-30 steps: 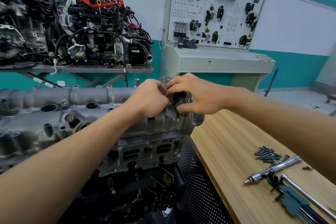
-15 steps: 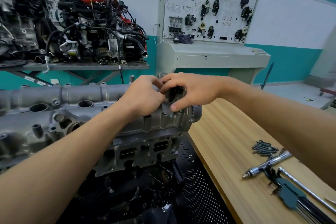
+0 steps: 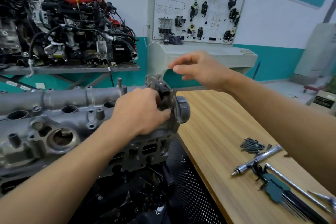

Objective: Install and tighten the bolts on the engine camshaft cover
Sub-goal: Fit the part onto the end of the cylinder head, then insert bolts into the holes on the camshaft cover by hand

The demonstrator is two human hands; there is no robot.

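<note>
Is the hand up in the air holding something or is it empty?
Empty. The right hand hangs above the camshaft cover, fingers loosely stretched out, nothing between them; it is slightly blurred.

Automotive training workshop. A stripped engine stands beside a wooden desk carrying loose bolts, a ratchet and hex keys. A complete wired engine sits on a metal shelf; a demonstration board displays vehicle electrical components.
</note>
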